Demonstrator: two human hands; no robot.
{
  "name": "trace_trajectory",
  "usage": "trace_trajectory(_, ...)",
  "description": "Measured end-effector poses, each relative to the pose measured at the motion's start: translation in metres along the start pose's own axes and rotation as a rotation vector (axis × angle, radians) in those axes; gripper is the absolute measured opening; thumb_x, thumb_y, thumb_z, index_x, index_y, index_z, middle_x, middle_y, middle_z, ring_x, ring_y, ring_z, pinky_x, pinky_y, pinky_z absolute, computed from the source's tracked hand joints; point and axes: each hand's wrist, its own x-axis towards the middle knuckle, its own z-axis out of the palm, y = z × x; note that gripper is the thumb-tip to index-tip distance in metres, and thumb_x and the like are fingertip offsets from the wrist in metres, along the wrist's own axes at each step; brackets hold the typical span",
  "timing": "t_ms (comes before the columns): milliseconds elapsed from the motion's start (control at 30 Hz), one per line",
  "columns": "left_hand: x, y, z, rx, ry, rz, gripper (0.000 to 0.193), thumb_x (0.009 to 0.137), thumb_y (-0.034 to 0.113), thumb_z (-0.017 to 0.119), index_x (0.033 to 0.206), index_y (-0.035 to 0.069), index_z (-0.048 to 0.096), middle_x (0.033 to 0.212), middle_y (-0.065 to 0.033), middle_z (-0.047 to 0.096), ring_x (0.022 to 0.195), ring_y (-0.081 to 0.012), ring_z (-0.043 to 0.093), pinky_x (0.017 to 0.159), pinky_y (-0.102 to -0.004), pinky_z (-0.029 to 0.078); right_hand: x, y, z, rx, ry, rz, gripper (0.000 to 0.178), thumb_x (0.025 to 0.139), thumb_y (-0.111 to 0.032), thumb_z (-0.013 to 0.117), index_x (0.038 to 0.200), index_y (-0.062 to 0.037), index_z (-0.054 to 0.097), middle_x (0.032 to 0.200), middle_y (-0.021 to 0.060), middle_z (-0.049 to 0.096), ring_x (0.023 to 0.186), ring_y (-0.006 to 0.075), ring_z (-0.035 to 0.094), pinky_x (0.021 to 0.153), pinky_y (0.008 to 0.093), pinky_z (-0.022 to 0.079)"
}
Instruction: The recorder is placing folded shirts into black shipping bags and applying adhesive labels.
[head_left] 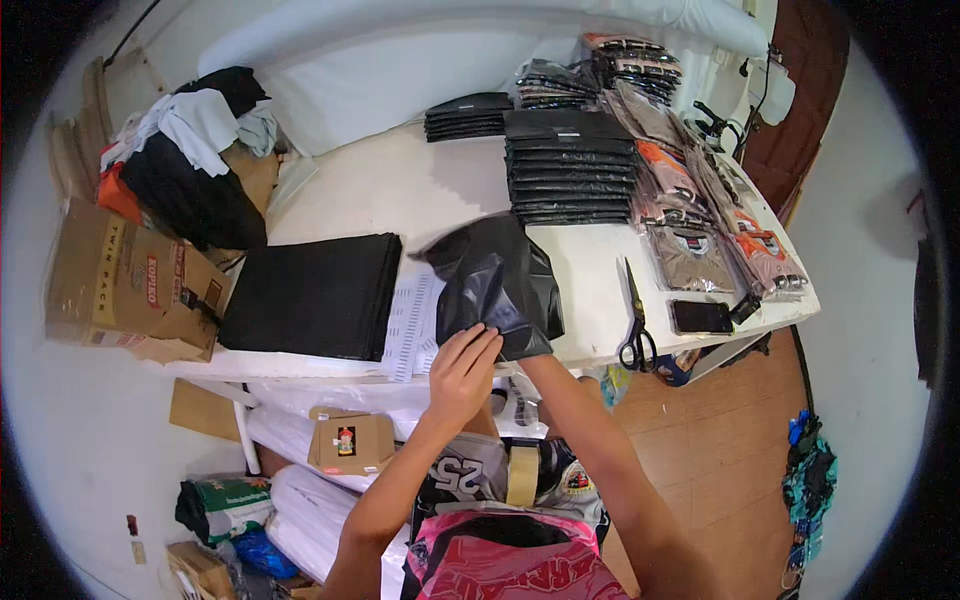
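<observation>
A black plastic mailer bag (497, 285) stands puffed out at the front of the white table. The fingers of my left hand (466, 365) are closed on the near edge of its opening. My right forearm (570, 400) runs into the bag's mouth, so the right hand is hidden inside and I cannot see its fingers. Just left of the bag lie printed paper sheets (405, 325), partly covered by it. Beside them is a thick flat stack of black plastic bags (310, 295).
Behind the bag stands a pile of filled black packages (570, 170). Clear-wrapped folded garments (690, 255) line the right side. Black scissors (636, 320) and a phone (702, 317) lie near the front edge. A cardboard box (135, 285) stands left; a tape roll (522, 475) is at my lap.
</observation>
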Motion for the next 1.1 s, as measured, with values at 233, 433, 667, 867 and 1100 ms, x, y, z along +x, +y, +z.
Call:
trace_trajectory(233,-0.008,0.010,-0.002,-0.052,0.000,-0.012,0.029,0.069,-0.004,0.065,0.098,-0.001,0.068,0.105,-0.0108,0.067,0.103,-0.0284,0.062,0.090,-0.0419,0.049,-0.032,0.031,-0.011,-0.006,0.071,-0.011,0.032,0.081,-0.029,0.059,0.104,-0.0066,0.064,0.103,0.0190,0.065,0.093,0.0369,0.062,0.087,0.0460,0.047)
trace_trajectory(433,-0.004,0.024,-0.010,-0.062,-0.032,0.018,0.030,0.069,-0.003,0.064,0.099,-0.002,0.067,0.107,-0.0126,0.066,0.105,-0.0282,0.061,0.091,-0.0422,0.048,-0.041,0.036,-0.011,0.006,0.136,-0.008,0.033,0.081,-0.029,0.059,0.104,-0.0065,0.064,0.104,0.0192,0.064,0.094,0.0369,0.062,0.088,0.0461,0.046)
trace_trajectory(667,0.006,0.038,-0.020,-0.134,-0.023,0.001,0.035,0.068,-0.009,0.061,0.101,-0.002,0.068,0.107,-0.0146,0.066,0.106,-0.0314,0.062,0.092,-0.0443,0.047,0.002,0.011,0.001,0.017,0.257,-0.005,0.034,0.080,-0.029,0.060,0.105,-0.0064,0.064,0.104,0.0194,0.064,0.095,0.0370,0.062,0.089,0.0463,0.045)
trace_trajectory(867,0.009,0.034,-0.023,-0.138,-0.002,0.028,0.033,0.071,-0.008,0.060,0.102,-0.002,0.067,0.109,-0.0151,0.066,0.108,-0.0326,0.061,0.093,-0.0452,0.047,0.038,-0.011,0.008,0.022,0.380,-0.041,0.034,0.080,-0.029,0.061,0.106,-0.0063,0.064,0.105,0.0196,0.064,0.096,0.0371,0.061,0.091,0.0464,0.044)
trace_trajectory(1100,0.000,-0.009,0.020,-0.046,-0.013,-0.188,0.039,0.077,-0.007,0.056,0.113,0.003,0.064,0.121,-0.0159,0.060,0.115,-0.0343,0.056,0.098,-0.0427,0.044,0.061,-0.009,-0.001,0.034,0.480,-0.070,0.035,0.079,-0.028,0.061,0.106,-0.0062,0.063,0.106,0.0199,0.063,0.097,0.0371,0.061,0.092,0.0466,0.043)
